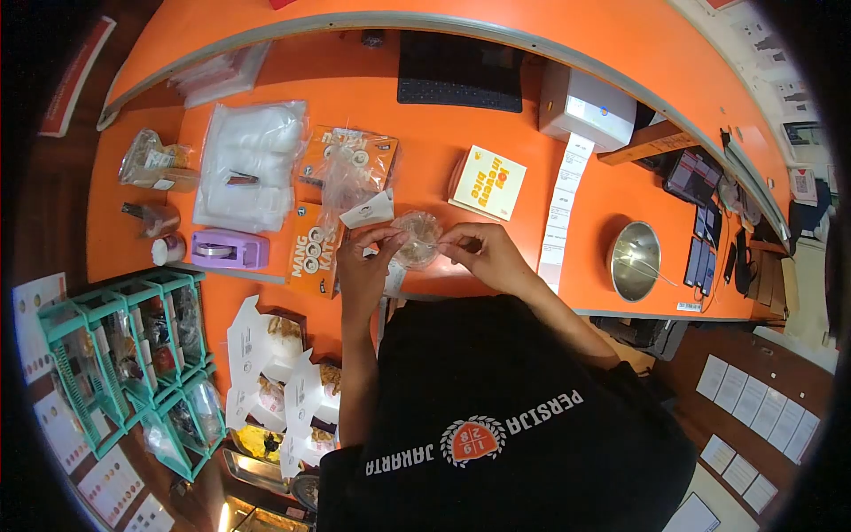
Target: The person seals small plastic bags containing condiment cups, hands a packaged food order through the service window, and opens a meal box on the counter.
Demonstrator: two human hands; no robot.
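On the orange counter (496, 115), right of an orange printed box (308, 257), the left hand (368, 253) and right hand (483, 253) pinch opposite edges of a round clear plastic container (418, 241), which lies between them.

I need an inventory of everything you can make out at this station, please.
Clear round container: one, between both hands
Orange printed boxes: two, left of centre
Clear bags: stack, far left
Tape dispenser: one, purple, below bags
Cream box: one, right of centre
Keyboard: one, black, back
Printer: one, white, back right, paper strip hanging out
Bowl: one, silver, right
Screens: several, dark, far right
Teal baskets: several, lower left
Open food boxes: at least two, white, lower left
Left hand: one, grip on container
Right hand: one, grip on container
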